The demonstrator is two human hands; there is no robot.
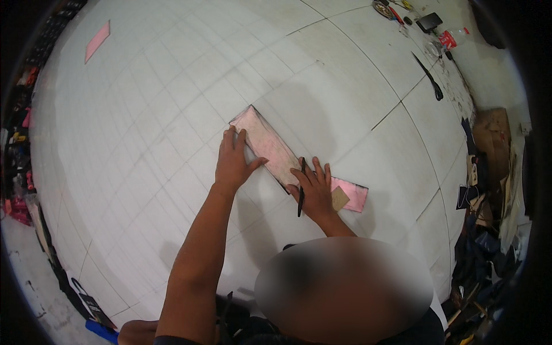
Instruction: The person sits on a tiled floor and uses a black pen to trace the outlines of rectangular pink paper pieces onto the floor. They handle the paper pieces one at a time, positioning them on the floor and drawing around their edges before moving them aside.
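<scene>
A long pink rectangular piece with dark edges (270, 145) lies slantwise on the white, line-marked surface (190, 75). My left hand (233, 158) is open along its left edge, fingertips at the far end and thumb resting on the pink face. Near the other end, my right hand (315, 192) holds a black pen (301, 201) between thumb and fingers, its other fingers spread. Beside that hand lies a shorter pink piece (359, 194), partly covered by a small brown card piece (340, 198) and my hand.
Another pink strip (98, 41) lies at the far left. Black scissors (430, 79) are at the right, with a red-labelled plastic bottle (453, 38) and a dark box (429, 23) beyond. A cardboard box (491, 129) and piled dark items (480, 259) line the right side.
</scene>
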